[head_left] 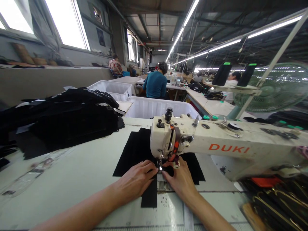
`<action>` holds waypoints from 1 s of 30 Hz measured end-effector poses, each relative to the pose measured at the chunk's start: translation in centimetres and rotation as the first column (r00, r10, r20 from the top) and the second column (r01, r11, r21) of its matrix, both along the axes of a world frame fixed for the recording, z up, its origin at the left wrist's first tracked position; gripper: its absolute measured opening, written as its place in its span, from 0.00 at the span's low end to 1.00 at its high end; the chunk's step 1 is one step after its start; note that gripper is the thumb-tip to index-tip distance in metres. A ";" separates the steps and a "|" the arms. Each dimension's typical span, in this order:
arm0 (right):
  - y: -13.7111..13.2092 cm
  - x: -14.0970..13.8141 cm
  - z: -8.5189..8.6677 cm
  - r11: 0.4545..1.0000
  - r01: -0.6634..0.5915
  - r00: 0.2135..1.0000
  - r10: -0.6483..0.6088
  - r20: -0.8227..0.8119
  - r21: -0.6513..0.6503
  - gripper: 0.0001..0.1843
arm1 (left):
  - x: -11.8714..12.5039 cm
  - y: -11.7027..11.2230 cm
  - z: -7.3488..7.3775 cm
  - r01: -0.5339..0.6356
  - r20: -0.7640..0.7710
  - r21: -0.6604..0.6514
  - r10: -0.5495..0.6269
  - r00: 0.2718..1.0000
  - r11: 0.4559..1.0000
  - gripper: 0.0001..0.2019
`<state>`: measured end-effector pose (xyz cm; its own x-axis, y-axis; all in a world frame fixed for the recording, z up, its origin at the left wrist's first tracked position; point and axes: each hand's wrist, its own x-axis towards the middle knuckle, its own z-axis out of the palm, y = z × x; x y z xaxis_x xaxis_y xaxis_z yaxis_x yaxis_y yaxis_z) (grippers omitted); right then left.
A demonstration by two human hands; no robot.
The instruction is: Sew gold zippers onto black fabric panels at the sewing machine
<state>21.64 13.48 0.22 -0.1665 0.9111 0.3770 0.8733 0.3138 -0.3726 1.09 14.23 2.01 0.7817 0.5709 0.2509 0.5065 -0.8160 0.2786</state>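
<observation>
Pale worktable (72, 179), left hand (137, 179) bent over black cloth (134, 149), grip unclear, right hand (182, 180) loosely spread

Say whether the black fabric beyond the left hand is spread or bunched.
Spread: the black fabric lies flat on the table, its straight left edge showing.

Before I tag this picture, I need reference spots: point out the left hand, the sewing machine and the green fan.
Left hand (138, 178): head view, on the back of the hand.
Sewing machine (220, 138): head view, on its pale arm, above the lettering.
Green fan (268, 90): head view, near the guard's centre.
</observation>
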 end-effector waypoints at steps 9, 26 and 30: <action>1.5 -1.6 -0.7 0.996 0.090 0.985 -0.092 0.147 0.017 0.04 | 0.0 0.0 -0.1 0.006 -0.015 0.021 -0.006 1.000 1.000 0.16; -0.4 1.3 0.1 0.908 -0.394 0.899 0.347 0.268 0.145 0.09 | 0.3 0.0 -0.7 -0.030 0.112 0.023 0.027 0.993 0.999 0.15; 0.2 1.0 -0.9 0.900 -0.416 0.889 0.373 0.265 0.131 0.10 | 0.1 0.3 -1.3 -0.082 0.185 0.019 0.077 0.980 0.996 0.14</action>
